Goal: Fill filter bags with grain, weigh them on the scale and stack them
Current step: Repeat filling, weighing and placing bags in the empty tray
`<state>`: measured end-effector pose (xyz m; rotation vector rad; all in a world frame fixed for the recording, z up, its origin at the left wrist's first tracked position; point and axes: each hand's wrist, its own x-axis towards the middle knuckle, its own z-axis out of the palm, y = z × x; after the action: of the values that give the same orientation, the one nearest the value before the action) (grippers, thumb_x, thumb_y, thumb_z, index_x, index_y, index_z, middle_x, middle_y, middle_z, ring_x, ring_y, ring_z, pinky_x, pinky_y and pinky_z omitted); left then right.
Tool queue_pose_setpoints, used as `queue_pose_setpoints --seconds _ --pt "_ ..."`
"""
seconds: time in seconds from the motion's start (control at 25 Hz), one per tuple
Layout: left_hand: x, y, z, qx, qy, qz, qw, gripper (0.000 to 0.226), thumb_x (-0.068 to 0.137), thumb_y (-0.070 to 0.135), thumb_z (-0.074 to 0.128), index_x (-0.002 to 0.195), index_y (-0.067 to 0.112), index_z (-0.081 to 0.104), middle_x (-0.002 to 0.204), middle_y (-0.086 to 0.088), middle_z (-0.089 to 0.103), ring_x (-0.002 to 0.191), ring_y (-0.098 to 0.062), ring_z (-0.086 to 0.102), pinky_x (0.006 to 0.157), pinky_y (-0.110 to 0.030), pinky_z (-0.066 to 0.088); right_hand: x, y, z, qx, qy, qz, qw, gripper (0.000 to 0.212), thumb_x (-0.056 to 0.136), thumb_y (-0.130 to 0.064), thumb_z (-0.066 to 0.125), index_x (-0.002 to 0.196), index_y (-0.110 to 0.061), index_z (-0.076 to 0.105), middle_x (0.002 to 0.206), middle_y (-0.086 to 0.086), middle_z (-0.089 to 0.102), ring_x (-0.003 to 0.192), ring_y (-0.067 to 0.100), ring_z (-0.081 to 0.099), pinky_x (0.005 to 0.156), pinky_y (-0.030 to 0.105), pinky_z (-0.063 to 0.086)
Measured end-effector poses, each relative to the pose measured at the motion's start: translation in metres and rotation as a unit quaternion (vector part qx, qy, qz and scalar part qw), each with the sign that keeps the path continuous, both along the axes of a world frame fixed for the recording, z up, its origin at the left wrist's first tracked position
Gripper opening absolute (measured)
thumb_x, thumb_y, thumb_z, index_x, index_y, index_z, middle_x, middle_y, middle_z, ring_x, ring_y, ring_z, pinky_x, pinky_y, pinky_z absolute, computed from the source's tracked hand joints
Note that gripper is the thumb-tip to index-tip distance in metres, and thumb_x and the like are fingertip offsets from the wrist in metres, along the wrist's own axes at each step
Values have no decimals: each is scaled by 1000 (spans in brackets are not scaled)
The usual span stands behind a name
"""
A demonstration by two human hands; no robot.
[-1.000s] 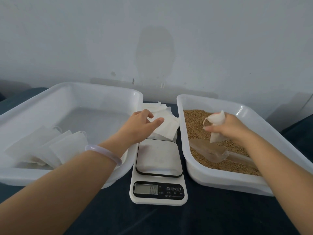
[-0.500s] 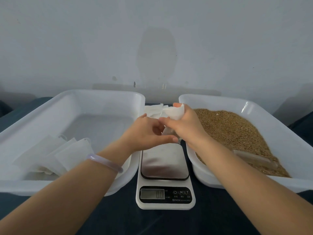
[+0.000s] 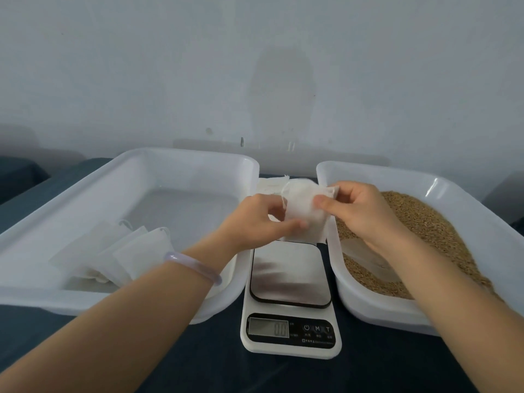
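A pale grey-blue wall [image 3: 255, 66] fills the upper half of the view, with a faint darker patch [image 3: 283, 89] near its middle and a few small marks [image 3: 242, 141] low down. Below it, a table [image 3: 283, 375] covered in dark blue cloth runs across the foreground. Two white plastic trays stand on it, well apart: the left tray [image 3: 181, 156] and the right tray [image 3: 397, 170]. A translucent lilac bangle [image 3: 195, 266] circles the left wrist.
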<state>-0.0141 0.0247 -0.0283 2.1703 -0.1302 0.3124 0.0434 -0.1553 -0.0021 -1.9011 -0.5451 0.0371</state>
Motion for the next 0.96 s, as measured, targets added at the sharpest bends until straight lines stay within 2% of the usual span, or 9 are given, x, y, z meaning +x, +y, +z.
queue_pose_setpoints --seconds 0.12,0.24,0.28,0.4,0.52,0.64,0.76,0.88,0.96 --pt "-1 1 0 10 -29 10 999 17 75 24 78 76 10 68 75 -7 65 69 -12 57 56 -15 46 -4 5 -5 -66 -22 48 996 32 80 -24 73 88 6 65 90 28 64 71 17 55 70 30 42" --pt "1 3 0 137 -23 23 990 30 77 26 71 61 6 56 62 -12 54 64 -18 46 58 -25 32 -7 10 -7 -196 -53 92 975 35 79 -36 72 86 -2 67 77 13 67 69 18 58 63 24 42" --pt "2 2 0 201 -7 17 979 33 78 30 66 57 10 51 59 -9 52 66 -21 46 63 -25 32 -8 11 -8 -243 -71 95 963 33 79 -39 71 86 -7 68 72 5 65 70 16 58 62 22 41" --pt "3 -2 1 346 32 -3 938 34 79 32 59 53 21 40 55 6 46 72 -22 48 95 -24 27 -11 14 -8 -345 -104 91 929 36 80 -46 68 91 -13 68 72 -8 58 78 14 55 64 21 31" --pt "3 -2 4 346 32 -6 938 24 70 43 50 66 21 58 68 4 63 80 -21 57 99 -25 27 -14 19 -4 -427 -125 104 890 25 78 -44 69 73 -20 61 64 -12 48 75 16 48 65 26 27" --pt "2 2 3 321 30 -9 947 35 66 48 48 75 20 65 78 4 69 85 -17 58 94 -22 26 -14 23 -5 -464 -139 106 868 42 79 -39 67 52 -20 42 51 -8 36 62 16 40 79 29 32" --pt "5 1 0 365 43 -22 930 23 77 43 63 75 21 68 69 5 64 80 -15 57 105 -27 20 -13 27 -7 -492 -147 101 852 42 80 -42 65 50 -22 44 49 -8 38 57 10 40 87 35 26" --pt "8 -4 2 387 60 -31 919 14 79 35 65 80 23 71 62 10 55 78 -16 53 107 -32 17 -12 31 -9 -515 -150 100 838 34 80 -40 65 54 -25 50 50 -9 42 59 5 41 90 38 25" --pt "5 -5 3 390 58 -36 918 14 80 35 62 84 24 70 69 10 58 85 -17 55 111 -34 14 -13 32 -10 -507 -154 98 842 31 79 -41 65 56 -26 51 52 -10 43 60 5 41 96 39 24"
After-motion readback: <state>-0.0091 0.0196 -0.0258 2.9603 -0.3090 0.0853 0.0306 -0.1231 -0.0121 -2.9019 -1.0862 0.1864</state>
